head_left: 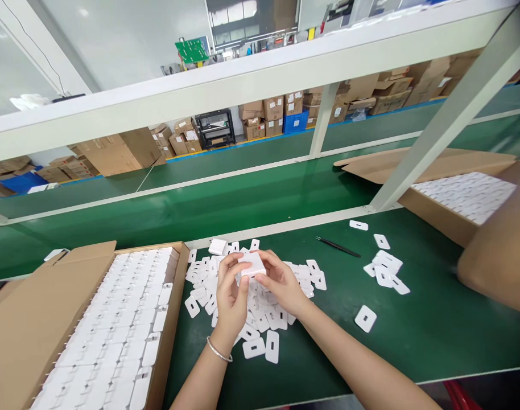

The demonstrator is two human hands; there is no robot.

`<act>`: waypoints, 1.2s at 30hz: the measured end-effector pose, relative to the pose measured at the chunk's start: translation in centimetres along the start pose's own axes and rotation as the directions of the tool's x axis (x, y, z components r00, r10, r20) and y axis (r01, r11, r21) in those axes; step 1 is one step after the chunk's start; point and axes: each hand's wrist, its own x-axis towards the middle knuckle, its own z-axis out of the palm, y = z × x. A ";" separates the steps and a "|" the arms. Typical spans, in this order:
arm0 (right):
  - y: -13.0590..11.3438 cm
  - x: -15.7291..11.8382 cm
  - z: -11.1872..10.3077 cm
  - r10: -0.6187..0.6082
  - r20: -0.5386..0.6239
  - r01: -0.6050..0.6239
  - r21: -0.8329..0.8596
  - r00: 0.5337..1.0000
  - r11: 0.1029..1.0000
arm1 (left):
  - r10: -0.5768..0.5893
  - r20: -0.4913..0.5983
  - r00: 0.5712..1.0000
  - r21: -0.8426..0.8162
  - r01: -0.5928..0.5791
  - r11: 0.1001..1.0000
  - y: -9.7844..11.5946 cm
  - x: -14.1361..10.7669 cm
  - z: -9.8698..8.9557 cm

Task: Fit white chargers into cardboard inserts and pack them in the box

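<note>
A small white charger block (pixel 253 263) with a dark slot in its near side is held up between my two hands. My left hand (pixel 232 287) has its fingers closed on the left side and top of the block. On the opposite side, my right hand (pixel 282 283) pinches it with thumb and fingers. Under my hands spreads a heap of flat white cover plates (pixel 264 316), many with a small rectangular slot. Another white block (pixel 218 246) lies at the back of the heap.
To the left, an open carton (pixel 181 285) holds rows of white charger blocks. Black tweezers (pixel 337 246) and loose white plates (pixel 386 265) lie right of the heap. A second carton (pixel 439 216) of white pieces stands at right, behind a slanted post (pixel 448 108). A brown blurred shape (pixel 499 256) partly covers it.
</note>
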 end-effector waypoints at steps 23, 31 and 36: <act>-0.2 -0.4 0.5 0.150 -0.077 -0.150 0.003 0.986 0.989 | -0.026 -0.037 0.999 0.093 0.029 0.995 0.1 -0.2 0.4; -0.7 -0.1 0.6 0.158 -0.090 -0.162 -0.037 0.983 0.986 | -0.062 -0.045 0.997 0.070 0.065 0.995 0.0 0.0 0.5; -1.0 0.0 0.4 0.174 -0.099 -0.173 0.018 0.980 0.985 | -0.090 -0.016 0.996 -0.003 0.090 0.996 -0.1 -0.1 0.6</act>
